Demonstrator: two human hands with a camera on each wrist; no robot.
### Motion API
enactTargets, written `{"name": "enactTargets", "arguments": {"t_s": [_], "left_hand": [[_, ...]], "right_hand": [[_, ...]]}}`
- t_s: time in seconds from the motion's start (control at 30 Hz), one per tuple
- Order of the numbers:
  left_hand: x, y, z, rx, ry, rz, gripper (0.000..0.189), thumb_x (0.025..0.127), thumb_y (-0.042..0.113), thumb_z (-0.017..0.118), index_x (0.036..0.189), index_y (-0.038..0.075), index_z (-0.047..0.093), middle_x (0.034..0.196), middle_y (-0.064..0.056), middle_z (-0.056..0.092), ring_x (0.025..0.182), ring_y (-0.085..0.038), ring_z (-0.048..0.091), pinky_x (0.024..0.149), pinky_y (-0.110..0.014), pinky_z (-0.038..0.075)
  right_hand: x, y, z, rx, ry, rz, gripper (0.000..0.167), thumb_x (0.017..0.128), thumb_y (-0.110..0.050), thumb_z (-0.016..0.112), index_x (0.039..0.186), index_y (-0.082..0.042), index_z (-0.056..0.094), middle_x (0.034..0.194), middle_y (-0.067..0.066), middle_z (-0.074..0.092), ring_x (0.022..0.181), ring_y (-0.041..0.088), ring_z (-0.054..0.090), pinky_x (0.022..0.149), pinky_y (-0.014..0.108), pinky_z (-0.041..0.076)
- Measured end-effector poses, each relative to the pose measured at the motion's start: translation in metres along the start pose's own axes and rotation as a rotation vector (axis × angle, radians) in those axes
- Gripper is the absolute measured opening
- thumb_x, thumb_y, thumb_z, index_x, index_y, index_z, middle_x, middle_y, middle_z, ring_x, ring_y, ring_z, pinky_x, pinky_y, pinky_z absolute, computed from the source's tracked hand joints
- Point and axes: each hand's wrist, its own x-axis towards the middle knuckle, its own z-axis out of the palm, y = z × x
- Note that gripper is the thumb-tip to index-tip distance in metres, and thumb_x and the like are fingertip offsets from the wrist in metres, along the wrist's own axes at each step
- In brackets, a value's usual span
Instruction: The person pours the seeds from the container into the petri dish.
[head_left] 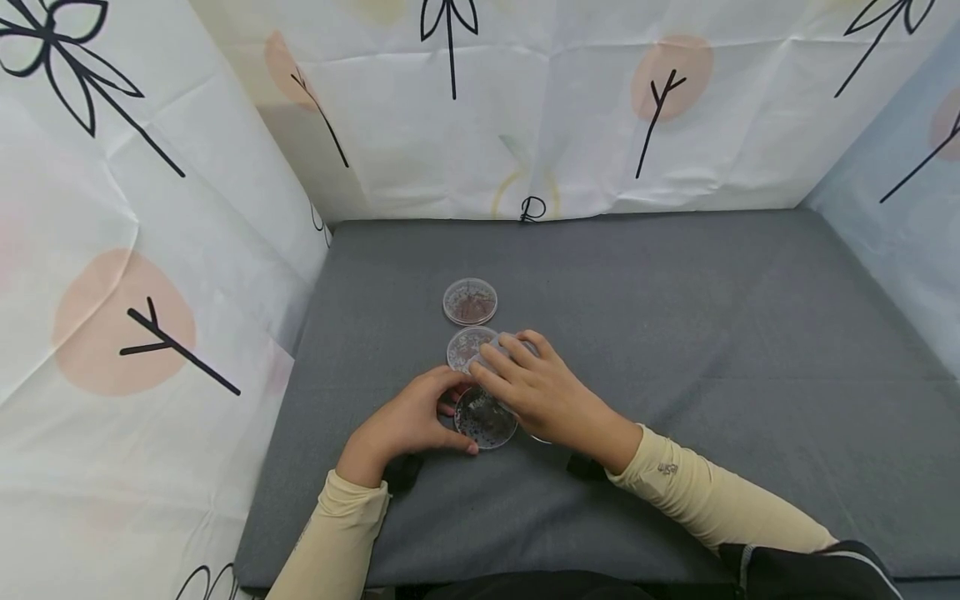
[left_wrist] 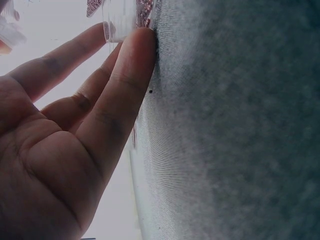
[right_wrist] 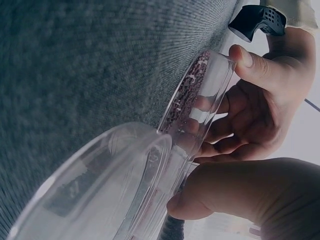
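Three round clear petri dishes line up on the grey table. In the head view my left hand (head_left: 408,421) holds the nearest petri dish (head_left: 486,418), thumb at its near rim, fingers at its left side. Small dark reddish bits lie inside this dish, as the right wrist view shows from the side (right_wrist: 187,92). My right hand (head_left: 543,392) reaches over it, fingertips bent at a clear lid (head_left: 517,343) beside the middle petri dish (head_left: 468,346); the hand covers most of that lid. The right thumb (right_wrist: 192,197) shows close up in the right wrist view.
The farthest petri dish (head_left: 470,302), with reddish bits in it, sits behind the middle one. Another clear round piece (right_wrist: 90,185) stands large in the right wrist view. Patterned white cloth (head_left: 570,108) walls the grey table (head_left: 750,333) at back and sides.
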Motion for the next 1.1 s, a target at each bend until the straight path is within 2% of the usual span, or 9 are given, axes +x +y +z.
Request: {"name": "enactTargets", "arguments": {"t_s": [0.3, 0.53, 0.87, 1.1], "left_hand": [[-0.0010, -0.0011, 0.0003, 0.000, 0.005, 0.003, 0.084, 0.070, 0.027, 0.103, 0.143, 0.014, 0.063, 0.130, -0.008, 0.063, 0.115, -0.022, 0.063, 0.094, -0.029, 0.062], [-0.0014, -0.0037, 0.0011, 0.005, 0.008, 0.002, 0.084, 0.070, 0.030, 0.103, 0.142, 0.014, 0.064, 0.128, -0.007, 0.063, 0.114, -0.020, 0.063, 0.093, -0.027, 0.061], [-0.0018, -0.0033, 0.0003, -0.008, 0.007, 0.012, 0.085, 0.070, 0.030, 0.103, 0.143, 0.011, 0.063, 0.131, -0.009, 0.063, 0.115, -0.022, 0.063, 0.094, -0.028, 0.061], [-0.0015, -0.0037, 0.0002, -0.013, 0.006, 0.003, 0.084, 0.071, 0.030, 0.102, 0.143, 0.011, 0.063, 0.131, -0.008, 0.063, 0.115, -0.021, 0.063, 0.094, -0.028, 0.061]], "right_hand": [[0.0000, 0.0005, 0.0000, 0.011, -0.001, 0.009, 0.056, 0.090, -0.013, 0.084, 0.139, -0.016, 0.058, 0.138, 0.008, 0.062, 0.126, 0.031, 0.055, 0.105, 0.052, 0.045], [-0.0005, 0.0003, -0.0003, 0.012, 0.005, 0.022, 0.066, 0.082, -0.013, 0.090, 0.139, -0.015, 0.059, 0.138, 0.009, 0.063, 0.126, 0.033, 0.056, 0.106, 0.052, 0.044], [-0.0004, 0.0012, -0.0015, 0.038, -0.062, 0.067, 0.077, 0.072, -0.015, 0.096, 0.139, -0.016, 0.057, 0.141, 0.009, 0.061, 0.128, 0.032, 0.053, 0.108, 0.053, 0.041], [-0.0013, 0.0017, -0.0011, 0.043, -0.051, 0.055, 0.078, 0.072, -0.016, 0.097, 0.140, -0.017, 0.057, 0.142, 0.009, 0.061, 0.128, 0.032, 0.053, 0.109, 0.053, 0.042]]}}
